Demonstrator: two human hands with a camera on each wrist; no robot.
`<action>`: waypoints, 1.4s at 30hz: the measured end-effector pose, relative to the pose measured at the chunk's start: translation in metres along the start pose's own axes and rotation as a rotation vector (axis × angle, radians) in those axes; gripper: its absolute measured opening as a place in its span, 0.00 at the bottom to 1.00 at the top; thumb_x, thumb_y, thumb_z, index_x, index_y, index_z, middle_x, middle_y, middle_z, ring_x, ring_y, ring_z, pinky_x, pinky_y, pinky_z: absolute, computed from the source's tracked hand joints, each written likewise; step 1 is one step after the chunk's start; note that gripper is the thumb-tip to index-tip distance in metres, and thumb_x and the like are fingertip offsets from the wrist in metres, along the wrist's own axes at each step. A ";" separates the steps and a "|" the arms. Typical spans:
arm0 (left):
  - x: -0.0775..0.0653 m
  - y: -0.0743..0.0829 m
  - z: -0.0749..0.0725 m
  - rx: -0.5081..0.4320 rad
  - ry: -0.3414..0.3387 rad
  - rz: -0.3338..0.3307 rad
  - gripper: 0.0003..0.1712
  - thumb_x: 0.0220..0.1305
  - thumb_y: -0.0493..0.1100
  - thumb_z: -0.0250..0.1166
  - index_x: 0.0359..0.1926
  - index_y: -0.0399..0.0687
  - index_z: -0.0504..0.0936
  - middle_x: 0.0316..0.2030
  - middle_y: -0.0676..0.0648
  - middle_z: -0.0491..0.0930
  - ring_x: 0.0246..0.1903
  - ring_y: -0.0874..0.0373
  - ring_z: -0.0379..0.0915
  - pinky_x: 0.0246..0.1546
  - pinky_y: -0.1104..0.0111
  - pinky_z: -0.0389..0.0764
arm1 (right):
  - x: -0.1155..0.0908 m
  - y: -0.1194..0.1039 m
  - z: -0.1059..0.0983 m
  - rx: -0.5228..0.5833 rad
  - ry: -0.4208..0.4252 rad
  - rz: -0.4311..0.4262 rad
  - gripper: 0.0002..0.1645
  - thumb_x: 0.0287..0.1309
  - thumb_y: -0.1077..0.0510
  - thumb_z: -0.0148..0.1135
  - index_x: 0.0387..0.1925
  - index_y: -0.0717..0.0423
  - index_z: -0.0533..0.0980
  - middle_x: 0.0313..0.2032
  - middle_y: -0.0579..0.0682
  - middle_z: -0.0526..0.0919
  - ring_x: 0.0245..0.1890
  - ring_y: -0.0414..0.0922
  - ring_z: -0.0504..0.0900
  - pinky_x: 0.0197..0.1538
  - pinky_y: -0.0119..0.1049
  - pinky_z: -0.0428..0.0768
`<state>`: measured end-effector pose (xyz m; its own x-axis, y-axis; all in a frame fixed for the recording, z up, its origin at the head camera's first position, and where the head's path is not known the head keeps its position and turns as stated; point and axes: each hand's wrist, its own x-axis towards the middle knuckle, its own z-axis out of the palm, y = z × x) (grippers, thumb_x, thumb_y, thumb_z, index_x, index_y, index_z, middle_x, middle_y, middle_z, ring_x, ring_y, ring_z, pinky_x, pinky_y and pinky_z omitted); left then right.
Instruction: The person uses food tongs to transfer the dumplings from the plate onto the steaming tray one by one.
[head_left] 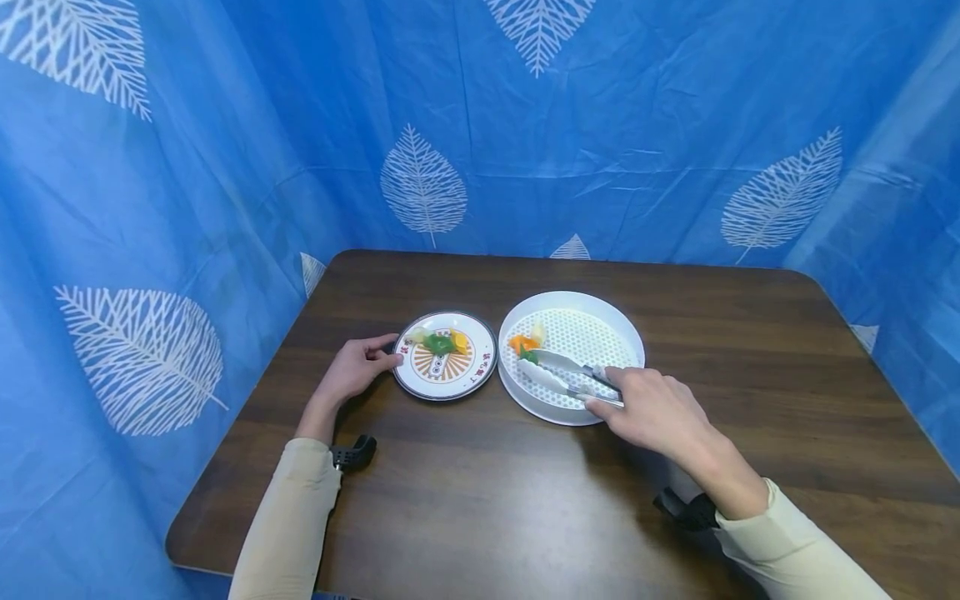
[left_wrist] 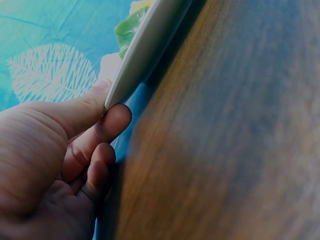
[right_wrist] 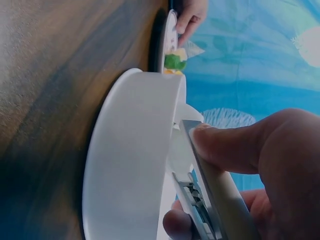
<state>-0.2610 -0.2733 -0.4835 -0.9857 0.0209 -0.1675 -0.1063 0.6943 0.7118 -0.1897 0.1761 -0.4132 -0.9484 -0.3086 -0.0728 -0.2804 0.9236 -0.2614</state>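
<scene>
My left hand [head_left: 358,368] pinches the left rim of a round white plate [head_left: 477,379] with a dark edge, thumb on top and fingertips beneath. On the plate lie small green, yellow and pale food pieces [head_left: 439,343]. My right hand [head_left: 656,408] grips metal tongs [head_left: 558,362] that reach down into a white round steamer basket [head_left: 630,333] with a dotted bottom. The tongs' tips are apart, right at a green piece [head_left: 528,356] in the basket's left part. Orange [head_left: 522,342] and pale pieces lie beside it. The basket wall hides the tips in the right wrist view.
A dark brown wooden table [head_left: 465,500] carries the plate and basket, which stand side by side, rims nearly meeting. Blue curtains [head_left: 637,167] with white leaf prints hang behind and at the sides. Dark wrist straps [head_left: 354,452] sit on both forearms.
</scene>
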 end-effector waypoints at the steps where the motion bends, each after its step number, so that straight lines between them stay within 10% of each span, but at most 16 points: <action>1: 0.000 0.000 0.000 -0.002 0.001 -0.003 0.35 0.70 0.57 0.67 0.73 0.53 0.73 0.34 0.46 0.83 0.39 0.50 0.74 0.47 0.60 0.71 | 0.000 0.000 -0.001 -0.001 -0.005 0.000 0.35 0.62 0.38 0.66 0.60 0.59 0.79 0.37 0.52 0.84 0.29 0.47 0.74 0.28 0.38 0.67; 22: -0.001 -0.003 0.003 -0.006 -0.005 -0.010 0.35 0.70 0.56 0.67 0.74 0.52 0.72 0.34 0.46 0.82 0.39 0.50 0.74 0.44 0.61 0.72 | 0.000 0.005 0.000 0.029 -0.003 0.031 0.42 0.61 0.35 0.66 0.65 0.60 0.77 0.52 0.60 0.85 0.35 0.49 0.77 0.31 0.39 0.70; 33: 0.000 -0.002 0.003 0.003 0.002 -0.005 0.35 0.70 0.56 0.67 0.73 0.53 0.73 0.33 0.46 0.82 0.38 0.51 0.74 0.44 0.62 0.72 | 0.010 -0.015 -0.002 0.076 0.083 0.005 0.42 0.64 0.34 0.63 0.67 0.60 0.76 0.60 0.62 0.83 0.46 0.56 0.83 0.47 0.58 0.80; 42: 0.001 -0.003 0.002 -0.002 0.004 -0.006 0.34 0.70 0.56 0.67 0.73 0.53 0.73 0.33 0.47 0.83 0.39 0.50 0.74 0.46 0.60 0.71 | 0.032 -0.038 0.000 0.049 0.100 -0.034 0.39 0.61 0.34 0.65 0.62 0.58 0.79 0.48 0.55 0.87 0.39 0.50 0.80 0.42 0.52 0.78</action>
<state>-0.2620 -0.2740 -0.4869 -0.9856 0.0140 -0.1687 -0.1120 0.6933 0.7119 -0.2091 0.1309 -0.4052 -0.9493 -0.3127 0.0323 -0.3070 0.9002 -0.3088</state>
